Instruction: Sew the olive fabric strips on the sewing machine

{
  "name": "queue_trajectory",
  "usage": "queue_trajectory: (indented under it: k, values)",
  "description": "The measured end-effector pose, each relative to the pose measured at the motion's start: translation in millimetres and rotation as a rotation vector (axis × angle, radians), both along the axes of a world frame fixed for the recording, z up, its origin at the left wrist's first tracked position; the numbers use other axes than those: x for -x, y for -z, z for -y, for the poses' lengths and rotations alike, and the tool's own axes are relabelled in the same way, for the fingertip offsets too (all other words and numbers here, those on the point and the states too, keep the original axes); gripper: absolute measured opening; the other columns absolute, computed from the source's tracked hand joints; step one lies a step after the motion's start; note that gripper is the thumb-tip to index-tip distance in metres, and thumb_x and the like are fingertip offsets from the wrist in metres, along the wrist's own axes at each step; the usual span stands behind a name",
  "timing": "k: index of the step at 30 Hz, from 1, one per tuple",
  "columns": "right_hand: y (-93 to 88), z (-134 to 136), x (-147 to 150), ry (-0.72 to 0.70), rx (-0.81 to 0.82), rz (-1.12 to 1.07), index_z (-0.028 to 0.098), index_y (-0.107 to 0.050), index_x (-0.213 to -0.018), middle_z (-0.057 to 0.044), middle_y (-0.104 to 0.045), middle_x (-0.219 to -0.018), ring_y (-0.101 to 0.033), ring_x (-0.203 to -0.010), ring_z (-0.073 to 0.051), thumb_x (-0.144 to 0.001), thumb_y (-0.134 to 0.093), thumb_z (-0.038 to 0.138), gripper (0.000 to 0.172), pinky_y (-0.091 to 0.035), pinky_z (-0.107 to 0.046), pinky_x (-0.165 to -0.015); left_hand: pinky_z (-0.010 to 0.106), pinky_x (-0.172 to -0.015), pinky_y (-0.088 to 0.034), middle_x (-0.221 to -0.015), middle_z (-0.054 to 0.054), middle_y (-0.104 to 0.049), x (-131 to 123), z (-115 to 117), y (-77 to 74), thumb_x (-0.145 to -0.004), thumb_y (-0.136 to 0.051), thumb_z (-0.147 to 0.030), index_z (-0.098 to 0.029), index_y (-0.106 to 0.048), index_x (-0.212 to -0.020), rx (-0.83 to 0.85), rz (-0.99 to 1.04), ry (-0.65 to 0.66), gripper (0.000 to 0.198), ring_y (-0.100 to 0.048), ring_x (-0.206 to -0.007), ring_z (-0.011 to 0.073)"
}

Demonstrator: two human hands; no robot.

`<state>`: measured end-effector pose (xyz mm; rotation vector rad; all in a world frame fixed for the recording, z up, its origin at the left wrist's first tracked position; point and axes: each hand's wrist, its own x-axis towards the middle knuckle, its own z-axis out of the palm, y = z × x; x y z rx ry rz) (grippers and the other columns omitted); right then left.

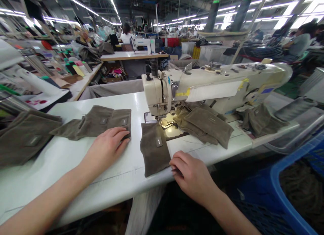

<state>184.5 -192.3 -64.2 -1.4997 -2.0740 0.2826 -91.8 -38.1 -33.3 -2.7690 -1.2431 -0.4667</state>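
Note:
A dark olive fabric piece with a small label lies on the white table, its far edge by the presser foot of a sewing machine. My right hand pinches its near right corner; something dark shows under the curled fingers, too hidden to name. On the left, my left hand has thumb and fingers closed at the right edge of another labelled fabric piece, which lies in a row of overlapping pieces. More pieces are heaped right of the needle.
A stack of the same fabric lies at the table's left end. Beside the table at lower right stands a blue plastic basket with dark cloth in it. A crumpled piece lies under the machine's right end. Other sewing stations and people are behind.

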Motion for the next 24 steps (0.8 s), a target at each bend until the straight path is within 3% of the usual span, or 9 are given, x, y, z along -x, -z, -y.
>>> queue_trajectory:
  k: [5,8,24]
  values:
    - [2.5,4.6,-1.8,-0.007,-0.028,0.047,0.02,-0.065,-0.098,-0.004,-0.064,-0.099,-0.059,-0.083,-0.018,-0.08,-0.059,0.006,0.024,-0.042,-0.028,-0.066,0.037,-0.098,-0.055,-0.128,0.011,-0.068,-41.9,68.6,4.8,-0.101,-0.045,-0.023,-0.016,-0.064,-0.126,0.005,0.076,0.444,0.032,-0.063,-0.117,0.0235]
    - [3.8,8.0,-3.6,-0.022,-0.046,0.06,0.02,-0.066,-0.101,-0.005,-0.065,-0.101,-0.06,-0.085,-0.019,-0.08,-0.057,0.007,0.027,-0.043,-0.028,-0.066,0.04,-0.09,-0.058,-0.121,0.011,-0.072,-59.8,93.8,13.8,-0.099,-0.044,-0.015,-0.013,-0.064,-0.124,-0.057,-0.012,0.531,0.032,-0.065,-0.112,0.026]
    - [4.3,-6.3,-1.7,-0.006,-0.077,0.043,0.02,-0.069,-0.098,-0.004,-0.065,-0.097,-0.06,-0.086,-0.019,-0.079,-0.06,0.007,0.024,-0.044,-0.028,-0.068,0.038,-0.083,-0.06,-0.11,0.011,-0.071,-64.3,85.0,18.9,-0.099,-0.045,-0.016,-0.011,-0.063,-0.12,-0.122,-0.071,0.532,0.028,-0.064,-0.108,0.027]
